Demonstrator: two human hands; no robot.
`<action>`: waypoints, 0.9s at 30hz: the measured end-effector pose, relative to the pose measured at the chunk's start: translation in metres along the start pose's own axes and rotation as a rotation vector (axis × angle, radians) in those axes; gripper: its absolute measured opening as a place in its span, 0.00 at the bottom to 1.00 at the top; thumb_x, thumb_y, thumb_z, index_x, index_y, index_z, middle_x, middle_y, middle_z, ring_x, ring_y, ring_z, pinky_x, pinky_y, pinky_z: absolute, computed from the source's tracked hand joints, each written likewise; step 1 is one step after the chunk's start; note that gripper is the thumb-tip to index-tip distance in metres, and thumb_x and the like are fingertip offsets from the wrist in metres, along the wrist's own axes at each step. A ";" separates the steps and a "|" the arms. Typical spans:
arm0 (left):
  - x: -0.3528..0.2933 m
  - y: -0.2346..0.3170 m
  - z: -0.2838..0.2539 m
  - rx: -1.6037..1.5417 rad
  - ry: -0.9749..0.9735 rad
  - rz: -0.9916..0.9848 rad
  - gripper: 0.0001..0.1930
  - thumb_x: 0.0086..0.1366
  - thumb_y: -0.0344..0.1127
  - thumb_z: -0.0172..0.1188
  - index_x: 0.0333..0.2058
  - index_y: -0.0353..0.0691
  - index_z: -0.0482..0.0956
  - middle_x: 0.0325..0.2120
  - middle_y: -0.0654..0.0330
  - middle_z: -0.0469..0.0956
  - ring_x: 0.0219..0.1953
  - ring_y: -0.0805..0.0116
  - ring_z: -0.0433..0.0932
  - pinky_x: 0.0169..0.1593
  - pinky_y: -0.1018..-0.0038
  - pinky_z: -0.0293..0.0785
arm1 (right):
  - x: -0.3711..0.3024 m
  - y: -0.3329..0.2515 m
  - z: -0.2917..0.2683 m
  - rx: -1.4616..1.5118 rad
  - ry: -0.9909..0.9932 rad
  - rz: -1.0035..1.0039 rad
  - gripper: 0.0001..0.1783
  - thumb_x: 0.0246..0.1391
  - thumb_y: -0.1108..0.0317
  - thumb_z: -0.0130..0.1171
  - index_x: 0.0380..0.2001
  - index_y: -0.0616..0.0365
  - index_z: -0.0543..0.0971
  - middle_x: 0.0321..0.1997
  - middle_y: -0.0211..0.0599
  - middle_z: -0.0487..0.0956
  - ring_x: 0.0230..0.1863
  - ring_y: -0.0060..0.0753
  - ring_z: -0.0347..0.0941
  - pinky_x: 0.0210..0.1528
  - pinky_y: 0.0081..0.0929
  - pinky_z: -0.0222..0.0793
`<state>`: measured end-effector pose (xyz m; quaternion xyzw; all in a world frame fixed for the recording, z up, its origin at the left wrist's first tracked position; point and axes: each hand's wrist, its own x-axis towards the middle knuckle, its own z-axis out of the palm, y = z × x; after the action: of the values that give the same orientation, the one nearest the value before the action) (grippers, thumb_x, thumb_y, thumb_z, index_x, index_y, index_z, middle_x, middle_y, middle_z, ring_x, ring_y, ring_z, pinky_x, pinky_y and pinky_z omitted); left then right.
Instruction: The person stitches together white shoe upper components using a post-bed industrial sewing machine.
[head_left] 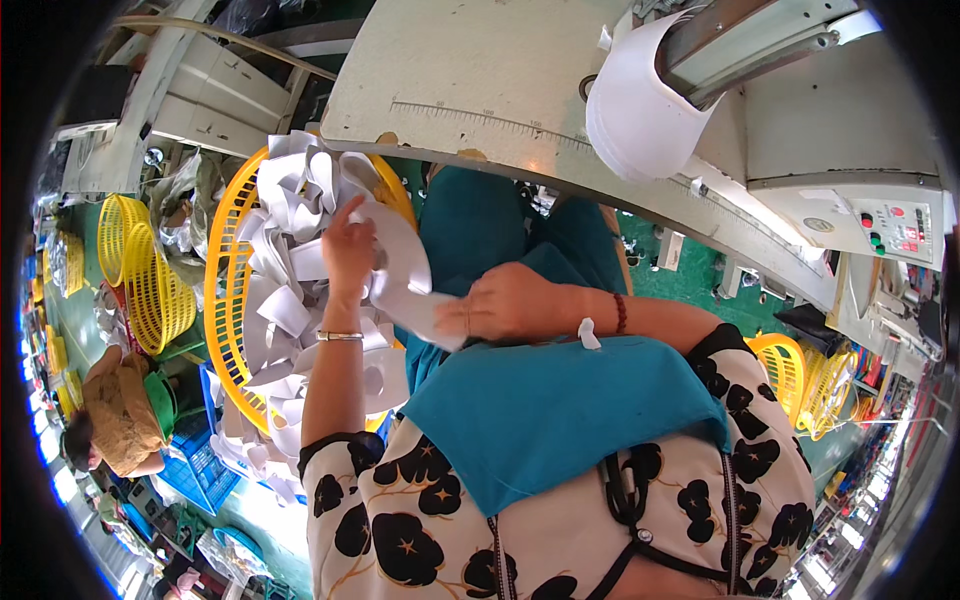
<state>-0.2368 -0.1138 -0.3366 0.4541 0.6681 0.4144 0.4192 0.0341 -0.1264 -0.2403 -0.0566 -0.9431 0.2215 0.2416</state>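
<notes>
My left hand (350,245) is over the basket, against a curved white strip (402,245), with its fingers apart. The same strip reaches across to my right hand (500,305), whose fingers close on its lower end; their tips are blurred. Loops of white strip material (285,235) are heaped in a yellow slatted basket (225,300) on my left. A small white scrap (588,333) lies at the top edge of my blue-green apron (570,400).
Ahead is a pale machine table (450,60) with a ruler scale and chipped edge. A stack of white curved pieces (640,110) hangs on the machine arm at right, near a button panel (900,230). Yellow baskets (150,280) and a seated person (125,410) are at left.
</notes>
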 end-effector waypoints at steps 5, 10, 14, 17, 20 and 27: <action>0.003 0.017 -0.010 -0.202 0.166 -0.219 0.14 0.60 0.28 0.52 0.45 0.34 0.75 0.20 0.65 0.75 0.18 0.83 0.69 0.22 0.84 0.64 | -0.009 -0.002 -0.017 0.024 0.100 -0.022 0.17 0.44 0.68 0.54 0.41 0.51 0.76 0.44 0.31 0.78 0.29 0.29 0.76 0.25 0.24 0.70; 0.002 0.045 -0.015 0.153 -0.014 0.065 0.14 0.60 0.31 0.54 0.45 0.41 0.76 0.23 0.66 0.76 0.26 0.81 0.75 0.24 0.83 0.69 | -0.022 -0.008 -0.039 0.037 0.256 0.112 0.18 0.42 0.73 0.56 0.40 0.52 0.77 0.40 0.33 0.80 0.28 0.31 0.77 0.26 0.24 0.71; -0.023 0.089 -0.007 0.517 -0.119 0.341 0.13 0.57 0.35 0.57 0.41 0.40 0.77 0.26 0.56 0.80 0.28 0.67 0.79 0.33 0.74 0.72 | -0.018 -0.019 -0.113 0.039 0.478 0.280 0.16 0.40 0.78 0.57 0.37 0.57 0.78 0.37 0.38 0.80 0.31 0.36 0.78 0.31 0.24 0.73; -0.036 0.116 0.002 0.702 -0.050 0.357 0.12 0.58 0.39 0.58 0.38 0.40 0.78 0.29 0.55 0.80 0.31 0.63 0.80 0.35 0.71 0.73 | -0.020 -0.013 -0.122 0.113 0.534 0.330 0.13 0.43 0.79 0.57 0.37 0.60 0.78 0.36 0.41 0.80 0.33 0.38 0.78 0.34 0.24 0.73; -0.030 0.157 0.012 0.045 -0.267 0.161 0.16 0.60 0.44 0.56 0.40 0.37 0.78 0.34 0.56 0.80 0.36 0.65 0.78 0.40 0.74 0.71 | -0.023 -0.008 -0.131 0.178 0.566 0.279 0.10 0.48 0.78 0.56 0.36 0.62 0.78 0.35 0.41 0.80 0.34 0.37 0.78 0.34 0.24 0.72; -0.048 0.282 0.047 0.037 -0.468 0.839 0.13 0.49 0.33 0.61 0.33 0.33 0.76 0.26 0.54 0.76 0.30 0.62 0.76 0.33 0.74 0.70 | -0.016 -0.020 -0.167 0.133 0.563 0.421 0.11 0.46 0.74 0.59 0.36 0.62 0.77 0.28 0.36 0.80 0.26 0.27 0.76 0.28 0.20 0.69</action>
<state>-0.1085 -0.0824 -0.0787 0.7729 0.3223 0.4225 0.3468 0.1281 -0.0827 -0.1073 -0.2925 -0.7909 0.3031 0.4440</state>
